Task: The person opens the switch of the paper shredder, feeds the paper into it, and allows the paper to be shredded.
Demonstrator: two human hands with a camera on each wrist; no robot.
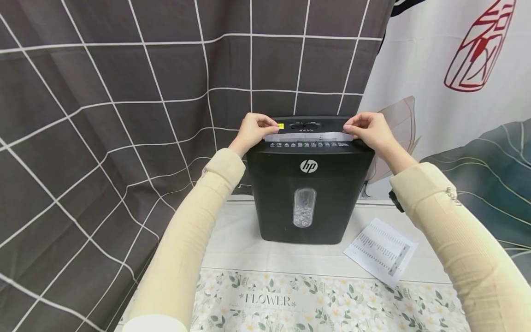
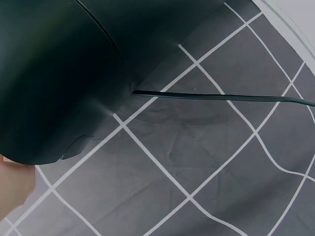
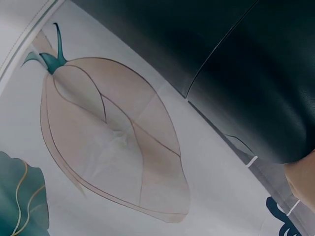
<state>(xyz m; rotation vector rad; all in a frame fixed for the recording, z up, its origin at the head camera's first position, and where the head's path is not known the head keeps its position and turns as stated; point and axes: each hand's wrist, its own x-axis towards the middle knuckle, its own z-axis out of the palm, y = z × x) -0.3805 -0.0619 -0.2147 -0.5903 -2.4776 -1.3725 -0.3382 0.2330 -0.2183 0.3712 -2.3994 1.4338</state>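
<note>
A black paper shredder (image 1: 275,198) with an hp logo stands upright, paper shreds showing through its front window. Across its top slot lies a narrow strip of a white sheet of paper (image 1: 309,137); the rest of that sheet is hidden inside. My left hand (image 1: 254,131) pinches the sheet's left end between thumb and fingers. At the other end, my right hand (image 1: 372,130) pinches the right corner the same way. Only a bit of each hand shows in the wrist views, beside the shredder's dark side.
A printed sheet (image 1: 379,251) lies on the table right of the shredder. Nearer me spreads a floral mat (image 1: 265,318) marked FLOWER. Dark checked cloth (image 1: 166,69) hangs behind and to the left. A black cord (image 2: 221,97) runs from the shredder.
</note>
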